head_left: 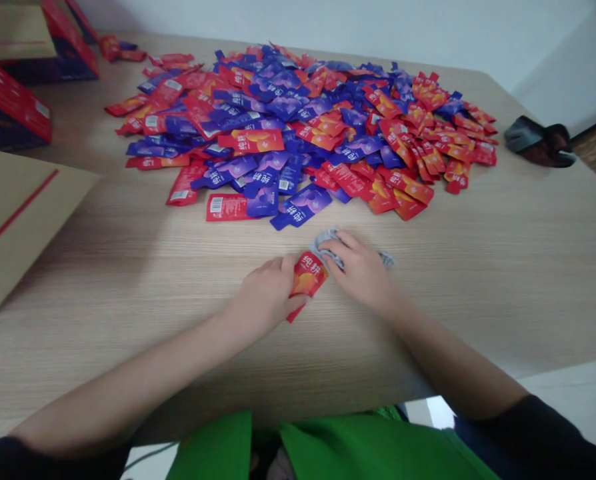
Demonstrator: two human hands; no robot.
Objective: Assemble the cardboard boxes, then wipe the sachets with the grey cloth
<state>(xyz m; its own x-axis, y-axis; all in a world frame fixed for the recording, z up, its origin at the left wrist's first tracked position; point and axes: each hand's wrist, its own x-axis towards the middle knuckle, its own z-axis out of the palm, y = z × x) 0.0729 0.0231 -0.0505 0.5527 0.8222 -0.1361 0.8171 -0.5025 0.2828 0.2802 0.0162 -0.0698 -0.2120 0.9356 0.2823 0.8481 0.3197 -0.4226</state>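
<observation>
A red and orange packet [309, 274] lies at a tilt near the middle of the table, its lower end held in my left hand [271, 290]. My right hand [361, 270] grips a crumpled grey-blue cloth [328, 241] against the packet's upper right end; part of the cloth sticks out beyond the fingers on the right. Beyond both hands a wide heap of red and purple packets [278, 127] covers the back of the table. The nearest packet of the heap is a purple one [305, 204].
Open boxes [8, 110] in red and dark blue stand at the back left, with a tan cardboard flap [23, 220] reaching over the table's left side. A dark crumpled object [541, 142] lies near the right edge. A wall rises behind the table [478, 280].
</observation>
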